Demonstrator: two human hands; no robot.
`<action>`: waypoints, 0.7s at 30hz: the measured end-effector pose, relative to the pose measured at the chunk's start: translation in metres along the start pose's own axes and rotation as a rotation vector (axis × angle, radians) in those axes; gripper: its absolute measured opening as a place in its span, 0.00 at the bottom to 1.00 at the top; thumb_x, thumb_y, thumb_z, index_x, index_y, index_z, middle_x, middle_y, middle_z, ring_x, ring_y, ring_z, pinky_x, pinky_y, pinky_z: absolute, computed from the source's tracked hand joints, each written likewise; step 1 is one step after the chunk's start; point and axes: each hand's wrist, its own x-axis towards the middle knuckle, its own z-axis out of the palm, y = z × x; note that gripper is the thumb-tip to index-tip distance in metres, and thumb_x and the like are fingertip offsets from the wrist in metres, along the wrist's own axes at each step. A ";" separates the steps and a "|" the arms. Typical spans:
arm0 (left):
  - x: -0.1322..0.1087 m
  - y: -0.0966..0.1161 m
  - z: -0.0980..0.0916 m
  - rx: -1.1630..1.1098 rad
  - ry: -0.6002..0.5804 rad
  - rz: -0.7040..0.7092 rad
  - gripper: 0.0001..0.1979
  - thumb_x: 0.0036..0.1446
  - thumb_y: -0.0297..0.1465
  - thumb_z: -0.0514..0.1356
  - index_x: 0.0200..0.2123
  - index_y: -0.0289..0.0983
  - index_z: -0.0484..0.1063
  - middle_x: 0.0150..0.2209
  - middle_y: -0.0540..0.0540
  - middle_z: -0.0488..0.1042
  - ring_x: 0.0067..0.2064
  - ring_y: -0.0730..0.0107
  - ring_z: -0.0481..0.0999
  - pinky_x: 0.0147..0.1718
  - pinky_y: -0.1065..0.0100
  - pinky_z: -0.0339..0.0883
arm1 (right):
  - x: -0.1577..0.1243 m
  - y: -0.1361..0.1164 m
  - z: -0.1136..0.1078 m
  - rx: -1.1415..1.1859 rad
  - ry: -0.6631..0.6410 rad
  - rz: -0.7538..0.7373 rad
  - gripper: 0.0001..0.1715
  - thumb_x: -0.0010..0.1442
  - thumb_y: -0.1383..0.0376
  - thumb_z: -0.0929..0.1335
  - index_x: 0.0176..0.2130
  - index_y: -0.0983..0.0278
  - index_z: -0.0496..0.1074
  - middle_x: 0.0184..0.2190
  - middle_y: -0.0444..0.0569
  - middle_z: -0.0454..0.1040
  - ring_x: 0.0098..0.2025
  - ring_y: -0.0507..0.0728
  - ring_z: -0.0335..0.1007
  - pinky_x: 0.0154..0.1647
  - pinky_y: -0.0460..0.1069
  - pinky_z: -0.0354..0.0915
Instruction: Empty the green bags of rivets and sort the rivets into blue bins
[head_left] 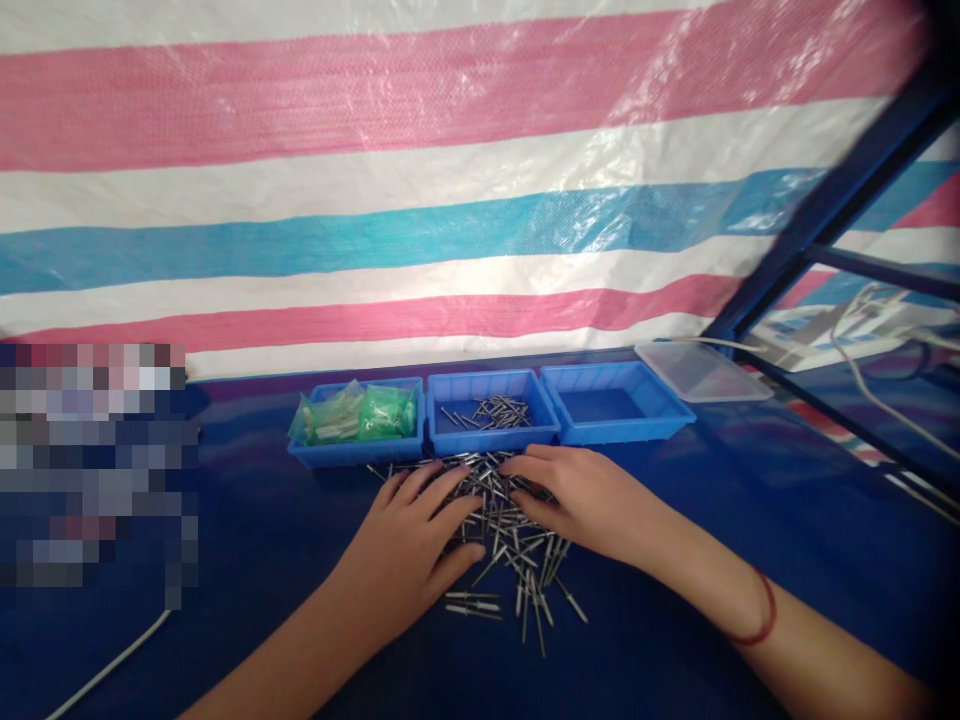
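Note:
A loose pile of silver blind rivets [534, 560] with thin stems lies on the blue table in front of the bins. My left hand [420, 530] rests on the pile's left side, fingers spread and pointing away from me. From the right, my right hand [577, 495] reaches over the pile, its thumb apart from its curved fingers; rivets lie beneath the fingertips. Both hands are open, though some fingertips are partly hidden among the rivets. More rivets [501, 412] lie in the middle blue bin [442, 440], just beyond my hands.
The left blue bin [360, 455] holds green-tinted plastic packets [386, 412]. At the right stands another blue bin [637, 432], with a clear plastic lid [705, 372] behind it. A dark metal frame [780, 285] rises at right; a white cable [112, 662] lies at left.

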 end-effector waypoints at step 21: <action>0.000 -0.004 0.000 -0.042 0.023 0.004 0.09 0.58 0.32 0.59 0.43 0.39 0.71 0.55 0.41 0.68 0.58 0.50 0.64 0.55 0.47 0.61 | 0.006 -0.004 0.008 -0.024 0.046 0.026 0.09 0.62 0.69 0.62 0.36 0.63 0.72 0.32 0.47 0.69 0.33 0.53 0.69 0.32 0.48 0.61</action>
